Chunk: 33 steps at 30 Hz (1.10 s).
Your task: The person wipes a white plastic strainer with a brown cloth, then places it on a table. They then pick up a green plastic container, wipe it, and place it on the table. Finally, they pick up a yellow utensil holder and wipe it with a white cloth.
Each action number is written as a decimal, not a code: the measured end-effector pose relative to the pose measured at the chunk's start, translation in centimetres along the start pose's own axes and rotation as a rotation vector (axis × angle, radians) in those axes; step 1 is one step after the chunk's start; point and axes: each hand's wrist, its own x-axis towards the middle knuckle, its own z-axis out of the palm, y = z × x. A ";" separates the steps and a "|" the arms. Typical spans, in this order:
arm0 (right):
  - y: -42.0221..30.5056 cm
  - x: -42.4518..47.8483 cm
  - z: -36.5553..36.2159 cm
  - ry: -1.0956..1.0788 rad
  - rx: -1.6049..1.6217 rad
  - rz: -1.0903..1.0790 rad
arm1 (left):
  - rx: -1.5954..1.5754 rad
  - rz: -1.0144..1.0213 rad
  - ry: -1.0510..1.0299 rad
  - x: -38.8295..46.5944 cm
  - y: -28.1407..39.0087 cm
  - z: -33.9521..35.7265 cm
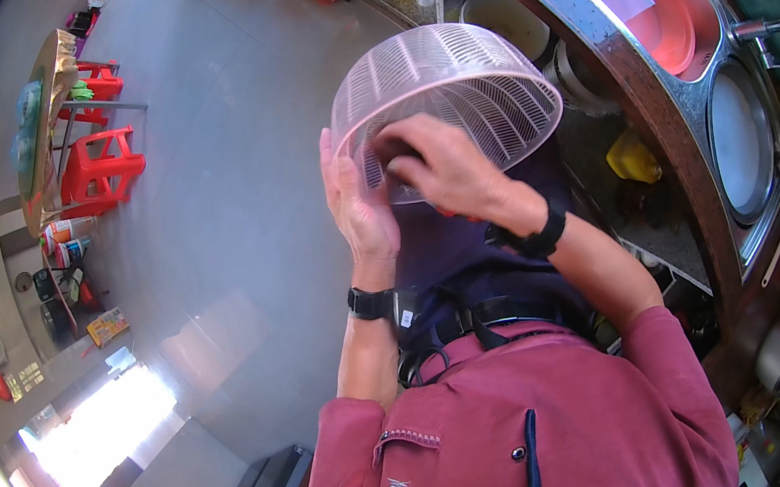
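A pale pink slatted plastic colander basket is tilted in front of my body, its open mouth facing me. My left hand grips its left side at the rim, palm against the wall. My right hand reaches over the near rim into the mouth, fingers curled and slightly blurred. The fingertips are hidden, so I cannot tell whether they hold anything. Both wrists wear black bands.
To the right runs a steel sink, holding a red basin of water and a round metal pan. A yellow jug stands on the shelf below. Red plastic stools stand by a table at the left.
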 end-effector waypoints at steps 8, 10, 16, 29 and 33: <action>6.2 -5.2 -0.1 -0.187 -0.590 0.068 | -0.174 -0.106 0.055 0.7 2.0 -2.4; 6.0 -4.5 -1.8 -0.133 -0.694 0.084 | -0.041 -0.094 0.022 0.7 1.7 -2.1; 1.0 -2.5 -1.6 -0.214 -0.480 -0.153 | -0.013 -0.198 0.167 1.9 1.3 -2.2; 2.1 -1.8 2.5 -0.156 -0.344 -0.157 | -0.281 -0.263 0.084 0.0 -1.6 0.3; 1.0 -1.3 2.6 -0.349 -0.059 0.039 | -0.336 -0.260 0.027 1.0 -2.2 -1.8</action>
